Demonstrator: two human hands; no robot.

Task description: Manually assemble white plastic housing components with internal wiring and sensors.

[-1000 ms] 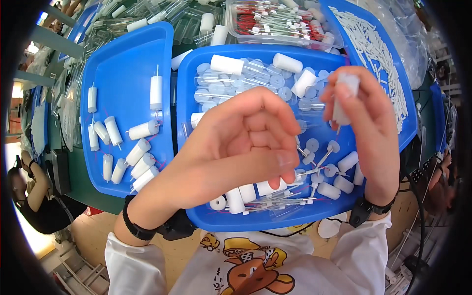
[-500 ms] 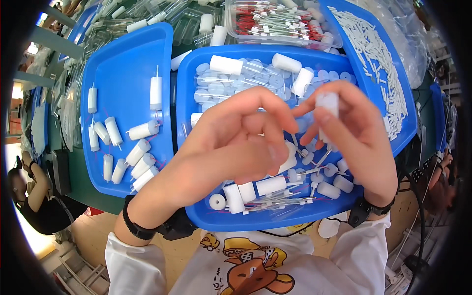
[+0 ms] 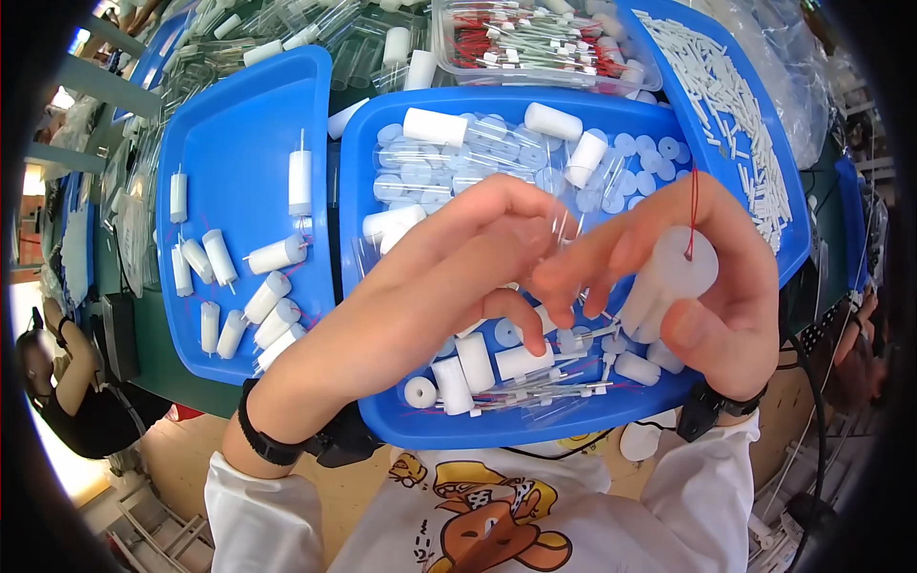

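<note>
In my right hand (image 3: pixel 731 277) is a white cylinder (image 3: pixel 654 296) with a round translucent cap (image 3: pixel 690 263) on its end. Thin red wires (image 3: pixel 693 215) come out of the cap's centre and rise past my fingers. My left hand (image 3: pixel 478 248) is beside it, thumb and forefinger brought together. Clear glints show at those fingertips, but what they pinch is too blurred to make out. Both hands are over a blue tray (image 3: pixel 516 435) of white foam cylinders (image 3: pixel 435 127), translucent discs (image 3: pixel 650 160), clear tubes and thin wired rods (image 3: pixel 535 392).
A second blue tray (image 3: pixel 239 124) on the left holds several finished-looking white cylinders (image 3: pixel 219 256) with wires. At the back right, another blue tray (image 3: pixel 798 244) carries small white sticks (image 3: pixel 721 105). A clear box (image 3: pixel 544 81) of red-wired parts stands behind. Clear tubes (image 3: pixel 353 57) lie at the back left.
My right hand has turned the cylinder so its capped end with red wires now faces up toward me. My left hand's fingers have closed together and moved closer to the right hand.
</note>
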